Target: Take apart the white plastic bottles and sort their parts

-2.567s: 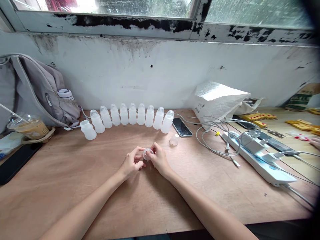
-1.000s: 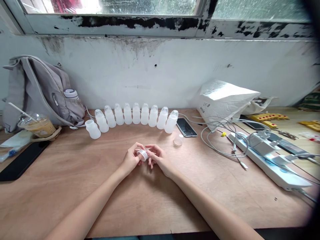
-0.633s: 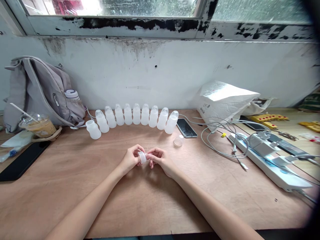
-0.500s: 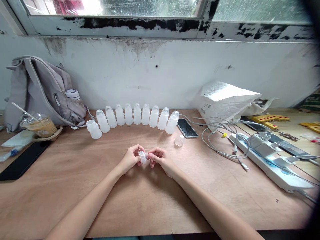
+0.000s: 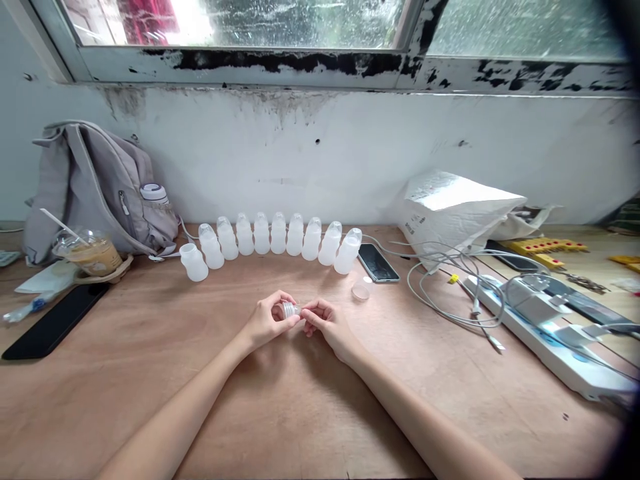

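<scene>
My left hand [image 5: 270,321] holds a small clear ribbed collar [image 5: 289,310] between thumb and fingers over the middle of the table. Pinched at the collar's right end are the fingertips of my right hand [image 5: 320,317]; a nipple-like tip there is mostly hidden. Behind, several frosted bottles with clear domed caps [image 5: 279,233] stand in a curved row. At the row's left end is an uncapped bottle [image 5: 194,263] with an open neck. A clear round cap [image 5: 361,289] lies on the table to the right of my hands, with a small white disc at its edge.
A phone [image 5: 379,263], a white bag [image 5: 445,207], coiled cables [image 5: 425,293] and a power strip [image 5: 555,340] lie to the right. On the left are a grey backpack [image 5: 95,180], an iced drink cup [image 5: 95,257] and a black phone-like slab [image 5: 55,320].
The view has shifted slightly, so the scene sits lower and further right. My left thumb has come forward along the collar, which now points more to the right.
</scene>
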`<state>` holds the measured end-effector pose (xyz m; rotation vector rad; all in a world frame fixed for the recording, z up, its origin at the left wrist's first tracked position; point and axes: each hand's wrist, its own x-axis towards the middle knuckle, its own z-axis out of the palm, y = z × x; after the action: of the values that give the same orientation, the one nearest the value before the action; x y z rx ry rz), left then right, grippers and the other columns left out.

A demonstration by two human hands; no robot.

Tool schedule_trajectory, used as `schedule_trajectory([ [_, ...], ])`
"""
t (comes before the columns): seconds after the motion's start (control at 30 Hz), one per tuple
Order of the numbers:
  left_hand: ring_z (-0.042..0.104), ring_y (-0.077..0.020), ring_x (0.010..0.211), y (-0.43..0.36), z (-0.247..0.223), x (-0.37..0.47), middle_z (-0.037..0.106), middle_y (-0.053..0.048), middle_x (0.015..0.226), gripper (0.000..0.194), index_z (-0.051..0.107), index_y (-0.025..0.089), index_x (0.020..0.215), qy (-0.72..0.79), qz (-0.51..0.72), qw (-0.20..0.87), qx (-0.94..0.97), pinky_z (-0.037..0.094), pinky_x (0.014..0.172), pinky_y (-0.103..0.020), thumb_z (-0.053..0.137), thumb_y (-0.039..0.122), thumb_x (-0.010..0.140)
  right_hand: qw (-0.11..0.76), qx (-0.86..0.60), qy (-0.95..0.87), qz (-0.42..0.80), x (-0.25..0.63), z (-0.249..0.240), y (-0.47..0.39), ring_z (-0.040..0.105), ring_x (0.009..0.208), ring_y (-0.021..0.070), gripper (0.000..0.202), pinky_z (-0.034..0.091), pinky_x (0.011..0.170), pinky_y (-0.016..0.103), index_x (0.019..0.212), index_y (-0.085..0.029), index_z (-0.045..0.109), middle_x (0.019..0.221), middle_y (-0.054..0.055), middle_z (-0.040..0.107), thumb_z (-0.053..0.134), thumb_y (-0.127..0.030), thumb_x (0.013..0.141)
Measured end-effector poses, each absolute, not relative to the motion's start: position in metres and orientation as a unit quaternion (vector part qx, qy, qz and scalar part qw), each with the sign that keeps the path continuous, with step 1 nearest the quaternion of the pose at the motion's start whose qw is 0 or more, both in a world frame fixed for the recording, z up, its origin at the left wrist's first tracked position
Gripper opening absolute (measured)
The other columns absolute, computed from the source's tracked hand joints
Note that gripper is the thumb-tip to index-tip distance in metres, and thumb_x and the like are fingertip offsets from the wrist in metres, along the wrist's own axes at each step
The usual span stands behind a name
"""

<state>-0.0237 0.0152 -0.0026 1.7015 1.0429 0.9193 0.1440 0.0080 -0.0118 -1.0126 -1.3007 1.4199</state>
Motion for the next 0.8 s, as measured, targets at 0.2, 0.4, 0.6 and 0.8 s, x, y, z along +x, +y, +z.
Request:
schedule_trajectory([
  [0.2, 0.055, -0.0113, 0.066, 0.024, 0.005, -0.04, 0.056, -0.003, 0.091, 0.031, 0.048, 0.021, 0.1, 0.464, 0.492, 0.293, 0.676, 0.045, 0.058, -0.022, 0.058, 0.034, 0.073, 0.507, -0.443, -0.481, 0.561, 0.156, -0.012, 0.015, 0.052, 0.051, 0.0089, 0.028, 0.045, 0.047, 0.023, 0.073, -0.016, 0.057, 0.072, 0.002, 0.062, 0.065, -0.042, 0.067],
  [0.4, 0.053, -0.0154, 0.081, 0.059, 0.003, -0.104, 0.05, -0.006, 0.1, 0.035, 0.043, 0.019, 0.099, 0.605, 0.635, 0.018, 0.481, 0.045, 0.067, -0.026, 0.058, 0.035, 0.072, 0.523, -0.454, -0.449, 0.565, 0.162, -0.013, 0.018, 0.051, 0.049, 0.0085, 0.03, 0.044, 0.044, 0.022, 0.076, -0.016, 0.056, 0.074, 0.003, 0.061, 0.066, -0.042, 0.067],
  [0.6, 0.043, -0.0252, 0.109, 0.082, -0.018, -0.168, 0.039, -0.015, 0.123, 0.074, 0.033, 0.014, 0.117, 0.704, 0.581, -0.04, 0.406, 0.034, 0.094, -0.041, 0.07, 0.039, 0.057, 0.503, -0.438, -0.471, 0.577, 0.153, -0.014, 0.013, 0.051, 0.049, 0.0079, 0.027, 0.042, 0.044, 0.022, 0.076, -0.016, 0.055, 0.075, 0.003, 0.062, 0.066, -0.039, 0.068],
  [0.8, 0.045, -0.0293, 0.113, 0.092, -0.03, -0.18, 0.05, -0.017, 0.117, 0.063, 0.044, 0.013, 0.11, 0.759, 0.491, 0.069, 0.423, 0.037, 0.093, -0.04, 0.066, 0.04, 0.058, 0.505, -0.435, -0.468, 0.58, 0.153, -0.013, 0.012, 0.052, 0.049, 0.0085, 0.029, 0.043, 0.045, 0.023, 0.079, -0.016, 0.055, 0.075, 0.002, 0.063, 0.066, -0.04, 0.067],
])
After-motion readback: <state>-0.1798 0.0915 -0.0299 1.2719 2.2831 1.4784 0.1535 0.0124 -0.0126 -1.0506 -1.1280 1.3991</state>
